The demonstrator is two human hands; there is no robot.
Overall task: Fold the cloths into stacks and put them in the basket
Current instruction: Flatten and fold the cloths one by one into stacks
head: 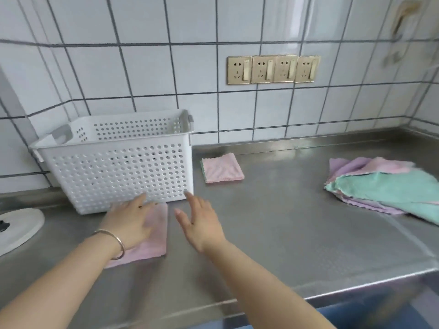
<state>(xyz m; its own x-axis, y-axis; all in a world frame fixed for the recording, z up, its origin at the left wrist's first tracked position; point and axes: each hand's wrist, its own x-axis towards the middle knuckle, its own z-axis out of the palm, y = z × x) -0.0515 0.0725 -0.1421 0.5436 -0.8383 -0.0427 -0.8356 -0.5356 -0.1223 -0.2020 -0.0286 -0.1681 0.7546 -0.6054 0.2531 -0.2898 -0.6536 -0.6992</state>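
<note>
A white perforated basket (118, 167) stands at the back left of the steel counter. Just in front of it lies a folded pink cloth (154, 233). My left hand (128, 219) rests flat on that cloth with straight fingers. My right hand (199, 222) hovers open just right of the cloth, fingers straight, holding nothing. A second folded stack, pink on top (223, 168), lies to the right of the basket. A loose pile of purple, pink and green cloths (384, 188) sits at the far right.
The steel counter (285, 222) runs along a tiled wall with a row of sockets (273, 68). A white round lid or appliance (16, 226) sits at the left edge. The counter's front edge (356, 286) is close to me.
</note>
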